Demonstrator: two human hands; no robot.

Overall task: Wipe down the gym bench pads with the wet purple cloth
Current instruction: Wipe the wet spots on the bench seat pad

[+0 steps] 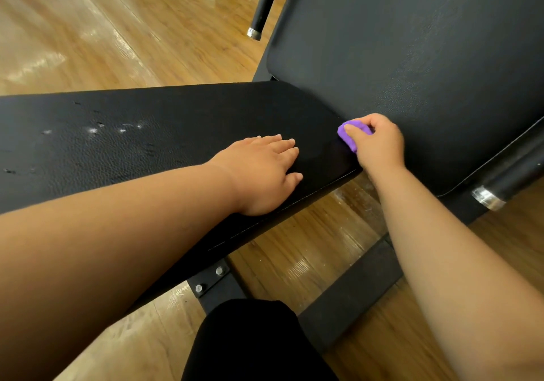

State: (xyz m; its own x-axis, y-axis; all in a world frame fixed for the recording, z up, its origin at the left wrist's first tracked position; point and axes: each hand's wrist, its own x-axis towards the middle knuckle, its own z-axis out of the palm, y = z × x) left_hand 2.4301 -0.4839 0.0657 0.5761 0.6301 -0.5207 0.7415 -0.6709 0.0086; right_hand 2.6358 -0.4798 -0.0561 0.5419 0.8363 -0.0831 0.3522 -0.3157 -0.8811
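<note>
Progress: we judge the job early, or mid-way at most. The purple cloth (346, 138) sits at the far right end of the seat pad (117, 157), right at the seam where the back pad (426, 57) rises from it. The patch of seat pad beside the cloth looks darker and slightly glossy, probably damp. Toward the seat pad's left end we see white specks (93, 130) and small scuffs, not yet wiped. On the back pad we cannot tell what has been wiped; its surface reads as a dull, even matte.

Hands: the right hand (378, 145) has thumb and curled fingers bunched around the cloth, pressing it into the seam. The left hand (265, 171) lies flat on the seat pad just left of the cloth, fingers straight, holding nothing.

Materials: both pads are black pebble-grain vinyl with rounded corners, and there is a stitched line along the seat pad's near edge. The cloth is wadded small and looks soft. Below the seat pad are a bolted black metal bracket (210, 280) and a glossy wood-plank floor (117, 42). Beyond its right end is a black bar with a chrome cap (487, 198).
</note>
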